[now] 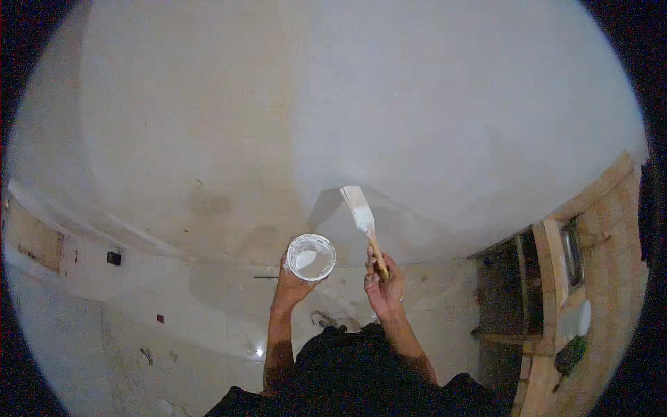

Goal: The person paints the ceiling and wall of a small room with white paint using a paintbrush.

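Observation:
My left hand (292, 289) is wrapped round a small round tub (312, 237), held upright enough that its open top shows. White paint (306, 263) coats the inside and the rim; how deep it is I cannot tell. To the right, my right hand (386, 286) grips the wooden handle of a flat paintbrush (357, 210). White covers its bristles, which point up towards the wall (403, 111) and a little left. The brush casts a shadow nearby; whether its tip touches the wall I cannot tell. White smears mark the fingers of my right hand.
The wall is beige on the left and whiter on the right, with a soft upright border. A wooden cabinet (552, 278) with dark open shelves stands at right, bearing a green-bristled brush (570, 356) and a white object (583, 318). Small scraps dot the tiled floor (208, 333).

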Tool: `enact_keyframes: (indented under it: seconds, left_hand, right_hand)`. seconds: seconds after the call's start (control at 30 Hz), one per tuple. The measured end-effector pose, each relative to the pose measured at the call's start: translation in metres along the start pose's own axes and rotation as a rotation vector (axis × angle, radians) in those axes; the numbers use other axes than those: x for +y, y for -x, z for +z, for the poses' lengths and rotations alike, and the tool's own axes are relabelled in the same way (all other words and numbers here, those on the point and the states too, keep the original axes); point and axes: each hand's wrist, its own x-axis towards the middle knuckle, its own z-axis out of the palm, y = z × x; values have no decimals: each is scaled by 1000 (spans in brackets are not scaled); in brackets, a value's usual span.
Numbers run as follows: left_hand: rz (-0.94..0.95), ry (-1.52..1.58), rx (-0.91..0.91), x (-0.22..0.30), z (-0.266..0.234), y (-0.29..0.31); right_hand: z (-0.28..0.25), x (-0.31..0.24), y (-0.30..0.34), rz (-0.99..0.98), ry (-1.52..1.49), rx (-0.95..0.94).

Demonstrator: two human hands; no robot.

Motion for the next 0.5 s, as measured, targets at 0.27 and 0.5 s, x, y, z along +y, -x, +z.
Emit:
enact_keyframes:
  seconds: [0.27,0.5]
  left_hand:
    - [-143,268,28,24,3,0]
    - [-195,132,-80,37,-2,-8]
  right_hand:
    - [28,-31,25,131,695,-143]
    - [98,-16,-12,-316,1312,-231]
